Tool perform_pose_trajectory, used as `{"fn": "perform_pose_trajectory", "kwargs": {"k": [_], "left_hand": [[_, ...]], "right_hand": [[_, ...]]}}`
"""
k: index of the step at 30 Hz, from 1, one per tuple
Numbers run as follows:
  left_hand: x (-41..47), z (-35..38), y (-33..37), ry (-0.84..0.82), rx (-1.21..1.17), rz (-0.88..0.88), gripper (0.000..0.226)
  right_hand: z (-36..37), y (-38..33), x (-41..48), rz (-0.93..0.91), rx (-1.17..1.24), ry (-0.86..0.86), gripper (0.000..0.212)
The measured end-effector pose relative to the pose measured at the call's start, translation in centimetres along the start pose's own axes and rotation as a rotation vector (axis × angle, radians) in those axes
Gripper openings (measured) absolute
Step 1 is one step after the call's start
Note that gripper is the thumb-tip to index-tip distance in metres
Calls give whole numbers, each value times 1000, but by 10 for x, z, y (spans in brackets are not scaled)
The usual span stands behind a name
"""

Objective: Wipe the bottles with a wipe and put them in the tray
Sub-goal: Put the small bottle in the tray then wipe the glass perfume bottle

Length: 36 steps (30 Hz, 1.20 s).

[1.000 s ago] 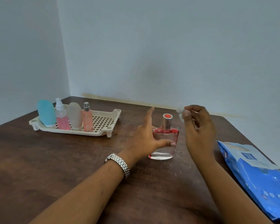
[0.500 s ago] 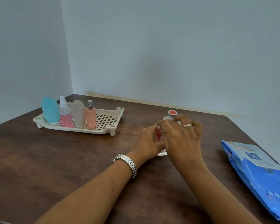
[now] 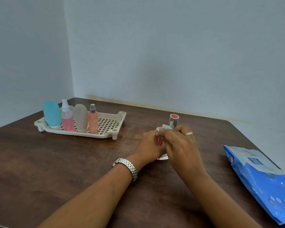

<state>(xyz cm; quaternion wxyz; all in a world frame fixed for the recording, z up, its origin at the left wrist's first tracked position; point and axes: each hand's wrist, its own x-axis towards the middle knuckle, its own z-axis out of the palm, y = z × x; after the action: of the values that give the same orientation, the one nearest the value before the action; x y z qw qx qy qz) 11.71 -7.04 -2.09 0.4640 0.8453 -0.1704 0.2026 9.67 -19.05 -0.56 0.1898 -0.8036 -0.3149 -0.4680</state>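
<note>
The left hand (image 3: 149, 145) has its grip round the red glass perfume bottle (image 3: 173, 121), upright on the dark wooden table (image 3: 56, 170), right of the cream plastic tray (image 3: 120, 119). The right hand (image 3: 179, 145) pinches a crumpled white wipe (image 3: 164, 127) in its grip against the bottle's neck.

Dark brown wooden counter (image 3: 39, 170), cream slotted tray (image 3: 108, 125) at back left, glass bottle (image 3: 174, 120) upright near the middle, blue wipes pack (image 3: 262, 178) at right edge
</note>
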Motion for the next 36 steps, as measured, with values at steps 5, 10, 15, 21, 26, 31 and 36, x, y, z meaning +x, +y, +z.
{"fn": "perform_pose_trajectory", "kwargs": {"k": [5,10,15,21,26,31,36], "left_hand": [[-1,-16,-7,-144,-18,29,35],[2,-19,-12,-176,84,25,42],[3,-23,-15,-296,83,-8,67],[4,-33,-12,-376,-146,-132,73],[6,-38,-7,-370,-179,-143,69],[3,-29,-11,-272,-137,-113,36],[3,-17,2,-207,-216,-38,46]], "right_hand": [[6,-2,-5,-144,-29,-166,19],[4,-5,-8,-147,-172,-328,17],[1,-10,-6,-41,-130,-448,25],[-13,18,7,252,156,-160,11],[-10,37,2,369,237,-135,14],[-4,39,-3,604,524,-166,21],[-1,41,-5,708,746,-115,17]]}}
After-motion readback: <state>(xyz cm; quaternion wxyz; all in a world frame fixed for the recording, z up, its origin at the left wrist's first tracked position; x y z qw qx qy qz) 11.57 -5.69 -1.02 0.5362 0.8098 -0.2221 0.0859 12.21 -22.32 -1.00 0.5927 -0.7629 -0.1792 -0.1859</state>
